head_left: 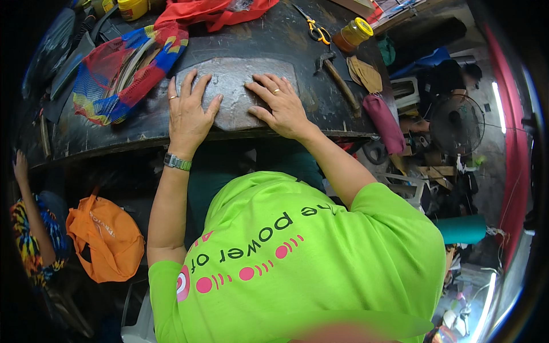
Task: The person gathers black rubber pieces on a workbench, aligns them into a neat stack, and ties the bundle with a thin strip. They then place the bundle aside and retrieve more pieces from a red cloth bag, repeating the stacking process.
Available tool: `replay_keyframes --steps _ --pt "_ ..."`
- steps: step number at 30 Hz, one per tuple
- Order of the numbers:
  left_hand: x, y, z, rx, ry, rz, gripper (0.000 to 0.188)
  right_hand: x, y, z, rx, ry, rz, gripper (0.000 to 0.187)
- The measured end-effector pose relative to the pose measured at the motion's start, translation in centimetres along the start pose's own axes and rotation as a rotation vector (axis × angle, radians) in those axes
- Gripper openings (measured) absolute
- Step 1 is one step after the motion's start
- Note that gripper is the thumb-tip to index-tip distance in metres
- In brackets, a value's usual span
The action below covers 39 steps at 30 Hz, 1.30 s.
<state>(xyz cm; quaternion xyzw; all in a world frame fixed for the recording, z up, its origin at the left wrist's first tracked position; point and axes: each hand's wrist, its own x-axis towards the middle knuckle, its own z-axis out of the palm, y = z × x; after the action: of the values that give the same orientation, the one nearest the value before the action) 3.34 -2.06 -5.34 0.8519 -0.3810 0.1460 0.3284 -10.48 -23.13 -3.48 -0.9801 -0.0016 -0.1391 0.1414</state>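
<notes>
A flat, grey, scuffed slab (231,83) with an uneven outline lies on the dark worktable near its front edge. My left hand (191,111) rests palm down on the slab's left part, fingers spread, with a ring and a wristwatch showing. Palm down on the right part lies my right hand (277,106), its fingers apart and a ring on one of them. Neither hand holds anything. To the right of the slab is a hammer (337,83) with a wooden handle, its head pointing away from me.
Left of the slab sits a colourful mesh bag (123,74) with strips inside. Scissors (314,28), a yellow-lidded jar (353,34), tan cut pieces (365,74) and a maroon pouch (383,123) lie rightward. Below left hangs an orange bag (106,240); another person's arm (34,214) is beyond.
</notes>
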Motion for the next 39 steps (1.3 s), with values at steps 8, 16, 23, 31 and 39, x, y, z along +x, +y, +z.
replay_keyframes --steps 8,16,23,31,39 --pt "0.0 -0.1 -0.3 0.001 -0.024 -0.008 0.053 0.1 -0.4 0.0 -0.008 0.012 0.028 0.057" --pt "-0.1 -0.3 0.1 0.081 -0.006 0.016 0.048 -0.2 0.0 1.0 -0.016 0.123 -0.03 0.056" --pt "0.0 0.1 0.1 0.089 0.009 -0.027 0.045 -0.2 0.2 1.1 -0.006 0.147 -0.052 0.056" --pt "0.0 0.7 -0.2 0.067 0.046 -0.017 0.04 -0.3 -0.1 0.5 0.047 0.128 -0.076 0.054" --pt "0.0 1.1 -0.5 0.024 0.042 -0.052 0.039 0.1 -0.4 -0.2 0.013 0.079 -0.072 0.053"
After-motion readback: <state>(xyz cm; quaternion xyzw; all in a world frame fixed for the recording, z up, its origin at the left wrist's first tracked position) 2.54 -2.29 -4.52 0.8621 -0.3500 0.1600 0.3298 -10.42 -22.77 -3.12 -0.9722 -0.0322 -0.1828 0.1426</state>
